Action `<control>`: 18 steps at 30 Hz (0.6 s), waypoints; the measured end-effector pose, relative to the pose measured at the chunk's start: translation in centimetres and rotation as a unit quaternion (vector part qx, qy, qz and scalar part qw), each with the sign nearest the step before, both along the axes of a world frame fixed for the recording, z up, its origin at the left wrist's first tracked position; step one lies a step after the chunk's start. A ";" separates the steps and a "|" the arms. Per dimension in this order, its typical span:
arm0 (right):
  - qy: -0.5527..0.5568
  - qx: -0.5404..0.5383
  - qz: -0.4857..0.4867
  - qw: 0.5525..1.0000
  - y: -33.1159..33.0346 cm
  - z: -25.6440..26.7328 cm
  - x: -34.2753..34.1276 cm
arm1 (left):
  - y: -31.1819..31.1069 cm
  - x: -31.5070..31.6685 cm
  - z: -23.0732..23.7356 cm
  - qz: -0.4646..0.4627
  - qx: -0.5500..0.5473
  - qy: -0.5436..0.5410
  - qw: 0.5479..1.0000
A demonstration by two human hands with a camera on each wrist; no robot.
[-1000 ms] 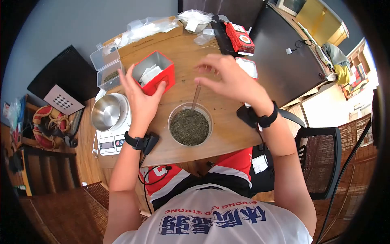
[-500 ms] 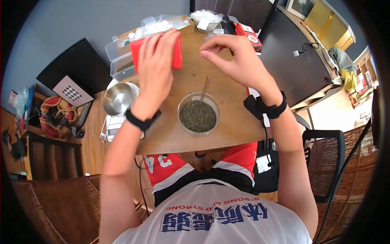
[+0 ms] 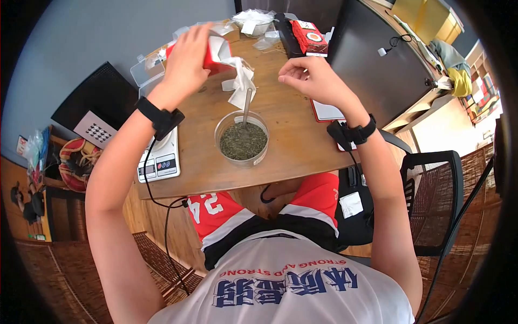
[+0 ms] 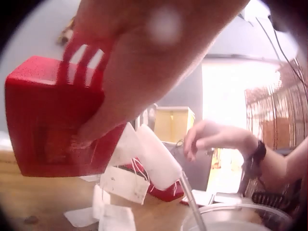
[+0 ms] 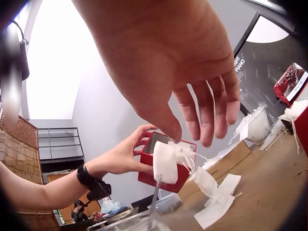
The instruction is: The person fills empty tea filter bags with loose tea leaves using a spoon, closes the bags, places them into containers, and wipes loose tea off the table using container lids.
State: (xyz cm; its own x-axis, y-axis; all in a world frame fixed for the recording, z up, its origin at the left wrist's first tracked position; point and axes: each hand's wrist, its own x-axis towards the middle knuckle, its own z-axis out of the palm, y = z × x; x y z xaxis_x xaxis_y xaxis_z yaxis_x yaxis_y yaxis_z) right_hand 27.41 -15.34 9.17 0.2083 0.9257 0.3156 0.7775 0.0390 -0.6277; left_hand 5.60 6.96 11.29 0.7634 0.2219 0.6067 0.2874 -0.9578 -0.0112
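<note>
My left hand (image 3: 186,63) grips a red box (image 4: 53,120), tipped on its side with its mouth toward the right. White tea bags (image 3: 243,86) with strings spill out of it, and several lie on the table in the right wrist view. Just in front stands a clear bowl (image 3: 244,162) of dried dark-green leaves (image 3: 243,141), a spoon handle (image 3: 247,107) leaning up from it close to the bags. Right of the bags, my right hand (image 3: 319,81) is held above the table, its fingers loosely bent with nothing in them.
A kitchen scale (image 3: 162,166) sits at the table's left edge, partly behind my left arm. Toward the back are a clear plastic container (image 3: 144,73), a bowl of white bags (image 3: 253,22) and a red package (image 3: 308,39). A red-edged white pad (image 3: 327,111) lies under my right forearm.
My left hand has turned the box from mouth-up to sideways, and tea bags have come out. My right hand has moved right, away from the spoon handle.
</note>
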 end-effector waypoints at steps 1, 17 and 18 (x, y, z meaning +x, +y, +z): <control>-0.010 -0.028 -0.005 1.000 0.5 -0.9 0.4 | 0.2 -0.3 -0.1 0.000 -0.001 0.000 1.000; -0.177 -0.266 0.008 0.948 8.9 -6.2 -1.1 | 3.3 -3.8 -5.2 0.098 -0.199 -0.052 0.974; -0.190 -0.249 0.006 0.950 9.3 -7.3 -0.9 | 3.5 -3.8 -5.6 0.098 -0.200 -0.053 0.973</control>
